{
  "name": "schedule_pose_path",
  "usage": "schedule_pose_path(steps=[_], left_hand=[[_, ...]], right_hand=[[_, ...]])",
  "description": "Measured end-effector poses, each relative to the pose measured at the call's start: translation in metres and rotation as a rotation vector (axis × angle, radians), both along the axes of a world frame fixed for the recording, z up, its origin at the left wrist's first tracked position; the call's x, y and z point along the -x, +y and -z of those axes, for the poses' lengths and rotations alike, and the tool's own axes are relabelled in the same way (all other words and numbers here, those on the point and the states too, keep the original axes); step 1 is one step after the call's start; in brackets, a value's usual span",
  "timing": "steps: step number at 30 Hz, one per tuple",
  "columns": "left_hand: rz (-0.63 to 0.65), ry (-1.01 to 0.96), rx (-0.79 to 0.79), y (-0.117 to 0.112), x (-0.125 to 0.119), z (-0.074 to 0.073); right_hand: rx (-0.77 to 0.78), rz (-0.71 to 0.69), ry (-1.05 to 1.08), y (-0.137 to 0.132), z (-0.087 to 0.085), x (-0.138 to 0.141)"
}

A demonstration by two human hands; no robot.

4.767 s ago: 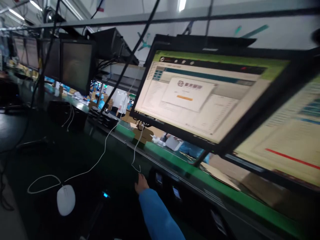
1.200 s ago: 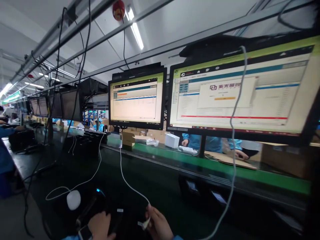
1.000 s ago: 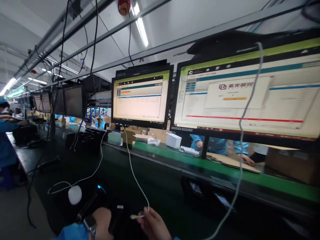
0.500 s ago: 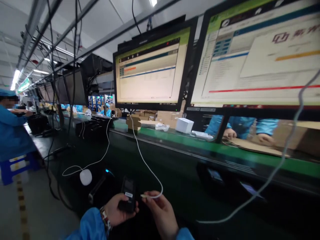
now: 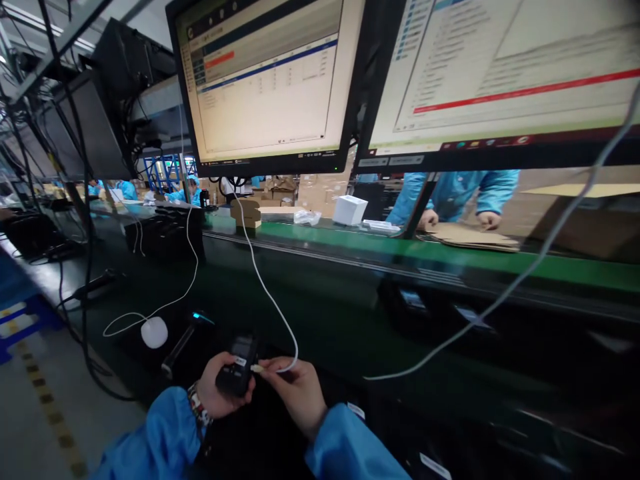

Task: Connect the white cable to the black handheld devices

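While the left hand [image 5: 216, 387] wraps its fingers around a small black handheld device [image 5: 237, 365], the right hand [image 5: 295, 390] pinches the plug end of a thin white cable [image 5: 270, 300] between its fingers, right at the device's near edge. Device and plug sit low over the dark desk [image 5: 320, 320], just right of a round white mouse [image 5: 154, 331]. Beyond the device, the cable climbs toward a lit flat monitor [image 5: 265, 73].
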State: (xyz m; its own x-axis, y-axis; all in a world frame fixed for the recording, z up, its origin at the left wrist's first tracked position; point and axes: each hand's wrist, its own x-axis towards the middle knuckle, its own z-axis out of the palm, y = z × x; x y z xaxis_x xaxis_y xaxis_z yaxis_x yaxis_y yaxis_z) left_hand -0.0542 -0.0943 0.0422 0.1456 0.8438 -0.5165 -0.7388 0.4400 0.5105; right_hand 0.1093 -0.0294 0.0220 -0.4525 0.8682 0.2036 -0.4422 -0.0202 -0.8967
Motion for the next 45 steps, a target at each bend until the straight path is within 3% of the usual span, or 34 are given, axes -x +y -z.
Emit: schedule_pose_path(steps=[8,14,19,23,26,30,31,32,34,36,37,39,40,42,45], left_hand=[[-0.087,0.302,-0.137,0.000,-0.010,0.012],[-0.140,0.381,-0.261,0.002,-0.017,0.018],[-0.089,0.496,-0.183,0.005,-0.016,0.011],[-0.075,0.646,-0.161,0.010,0.001,-0.006],[-0.043,0.829,-0.140,0.017,0.028,-0.022],[0.014,1.062,-0.106,0.033,0.061,-0.027],[0.027,1.192,-0.104,0.036,0.066,-0.024],[0.067,1.459,-0.116,0.038,0.069,-0.020],[0.084,1.935,-0.172,0.038,0.067,-0.012],[-0.020,2.281,-0.303,0.036,0.054,-0.007],[-0.094,2.356,-0.392,0.034,0.044,-0.006],[-0.160,2.314,-0.607,0.029,0.014,-0.007],[-0.105,2.204,-0.703,0.026,-0.005,-0.009],[0.138,1.884,-0.856,0.017,-0.048,-0.012],[0.452,1.462,-0.881,-0.006,-0.109,-0.010]], right_hand=[[0.047,0.048,-0.036,-0.003,0.005,0.004],[0.124,0.048,-0.011,-0.002,0.014,0.011],[0.174,0.002,-0.039,0.002,0.017,0.017],[0.248,-0.094,-0.108,0.004,0.006,0.013],[0.209,0.005,-0.196,0.008,-0.011,-0.022],[-0.160,0.471,-0.671,0.010,-0.029,-0.131],[-0.229,0.597,-0.854,0.008,-0.030,-0.162],[-0.233,0.711,-1.049,0.005,-0.028,-0.190],[-0.062,0.807,-1.345,0.000,-0.018,-0.236],[0.118,0.755,-1.409,0.000,-0.001,-0.261],[0.163,0.728,-1.384,0.002,0.008,-0.266],[0.200,0.734,-1.320,0.006,0.022,-0.267],[0.219,0.759,-1.291,0.007,0.026,-0.266],[0.253,0.801,-1.222,0.002,0.025,-0.262],[0.253,0.793,-1.099,-0.023,0.009,-0.260]])
